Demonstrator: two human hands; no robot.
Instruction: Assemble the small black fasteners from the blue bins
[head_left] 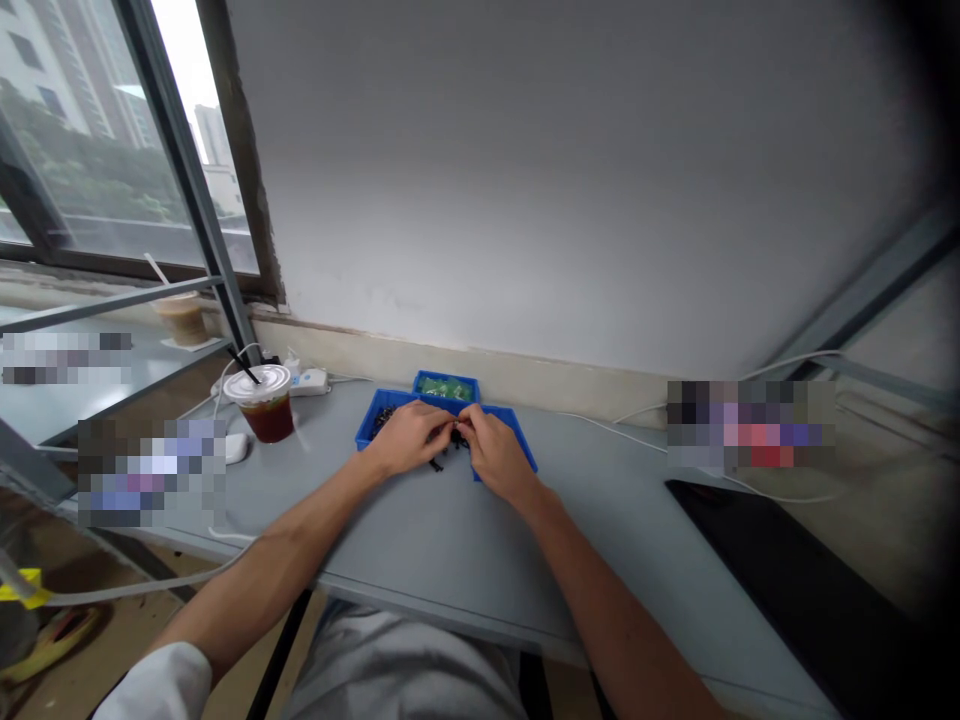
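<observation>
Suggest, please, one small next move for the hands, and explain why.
Probably lower the small black part into the left blue tray: the fingers of the left hand and right hand meet on it above the trays, and a loose black piece lies on the gray tabletop.

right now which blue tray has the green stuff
The rear blue tray, behind the hands, alone shows green pieces; the left tray holds dark parts.

Lidded plastic cup (pixel 262 405) beside power strip (pixel 307 381)

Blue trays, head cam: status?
Left hand and right hand meet at a small black part. Green circuit boards in far blue tray. Lidded drink cup off left, apart.
</observation>
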